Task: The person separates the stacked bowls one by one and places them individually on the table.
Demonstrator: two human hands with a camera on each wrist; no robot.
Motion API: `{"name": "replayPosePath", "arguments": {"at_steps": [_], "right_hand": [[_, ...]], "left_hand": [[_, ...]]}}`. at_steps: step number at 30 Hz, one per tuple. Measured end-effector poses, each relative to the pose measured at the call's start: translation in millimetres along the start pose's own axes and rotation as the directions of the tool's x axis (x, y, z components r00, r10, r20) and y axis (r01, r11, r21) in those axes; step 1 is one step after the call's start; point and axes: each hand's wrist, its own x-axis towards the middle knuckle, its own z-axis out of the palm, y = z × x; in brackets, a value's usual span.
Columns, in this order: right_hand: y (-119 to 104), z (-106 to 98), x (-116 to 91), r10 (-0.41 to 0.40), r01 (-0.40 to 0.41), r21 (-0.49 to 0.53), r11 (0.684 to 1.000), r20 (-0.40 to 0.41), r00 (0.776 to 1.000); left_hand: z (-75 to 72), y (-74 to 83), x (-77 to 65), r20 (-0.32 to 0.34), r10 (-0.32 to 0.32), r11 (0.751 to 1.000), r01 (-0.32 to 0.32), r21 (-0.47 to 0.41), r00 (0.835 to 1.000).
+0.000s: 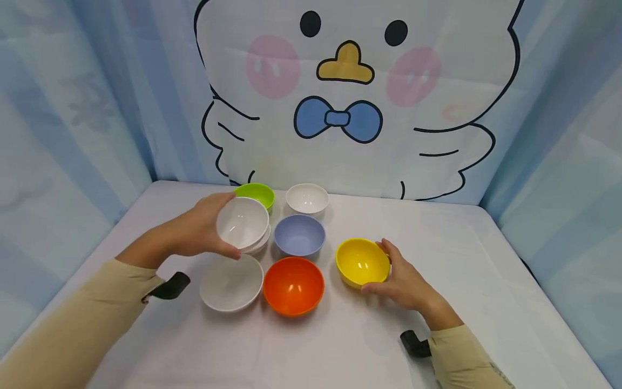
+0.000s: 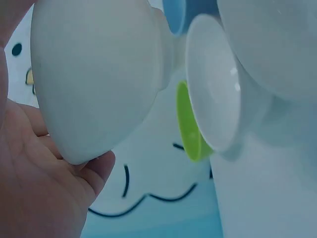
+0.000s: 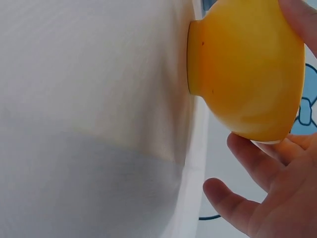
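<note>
My left hand (image 1: 196, 227) grips a white bowl (image 1: 242, 222) between thumb and fingers, holding it above a second white bowl (image 1: 262, 243). In the left wrist view, the held bowl (image 2: 99, 79) shows its outer side and foot, apart from the white bowl (image 2: 213, 84) beyond it. On the right, my right hand (image 1: 405, 281) grips a yellow bowl (image 1: 362, 263) by its right side, thumb near the front rim and fingers behind. The right wrist view shows the yellow bowl (image 3: 252, 74) upright, its foot close over the white tablecloth (image 3: 89, 99).
Left of an orange bowl (image 1: 293, 286) stands a wide white bowl (image 1: 231, 283). Behind the orange one is a periwinkle bowl (image 1: 299, 235). A green bowl (image 1: 256, 193) and another white bowl (image 1: 308, 199) stand near the back curtain (image 1: 340, 162).
</note>
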Motion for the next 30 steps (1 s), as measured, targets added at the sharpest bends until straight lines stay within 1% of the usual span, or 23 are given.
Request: {"name": "replayPosePath", "arguments": {"at_steps": [3, 9, 13, 16, 19, 21, 24, 30], "right_hand": [[-0.5, 0.5, 1.7, 0.012, -0.012, 0.009, 1.000, 0.004, 1.000], [-5.2, 4.5, 5.6, 0.027, -0.028, 0.021, 0.999, 0.017, 0.999], [-8.0, 6.6, 8.6, 0.031, -0.031, 0.017, 0.999, 0.021, 0.999], [-8.6, 7.9, 10.3, 0.027, -0.027, 0.017, 0.999, 0.022, 0.999], [-8.5, 8.8, 11.4, 0.026, -0.027, 0.018, 0.999, 0.024, 0.999], [-8.1, 9.6, 11.8, 0.032, -0.032, 0.018, 0.999, 0.025, 0.999], [-7.5, 10.3, 11.7, 0.039, -0.039, 0.017, 0.999, 0.025, 0.999], [-8.4, 9.9, 10.6, 0.018, -0.018, 0.011, 1.000, 0.014, 1.000]], "left_hand": [[-4.8, -13.7, -10.9, -0.020, -0.032, 0.999, 0.031, -0.017, 0.999], [-11.8, -46.9, -32.1, -0.038, -0.110, 0.994, 0.110, -0.004, 0.993], [-12.6, -66.7, -43.5, -0.053, -0.148, 0.989, 0.148, -0.009, 0.988], [-11.1, -79.2, -50.5, -0.065, -0.156, 0.988, 0.156, -0.014, 0.986], [-8.3, -89.4, -56.3, -0.086, -0.149, 0.989, 0.149, -0.011, 0.985], [-5.5, -95.0, -59.3, -0.099, -0.155, 0.988, 0.155, -0.002, 0.983], [-1.5, -101.8, -62.5, -0.109, -0.178, 0.984, 0.179, 0.006, 0.978], [5.5, -113.2, -66.0, -0.109, -0.233, 0.973, 0.232, -0.018, 0.966]]}}
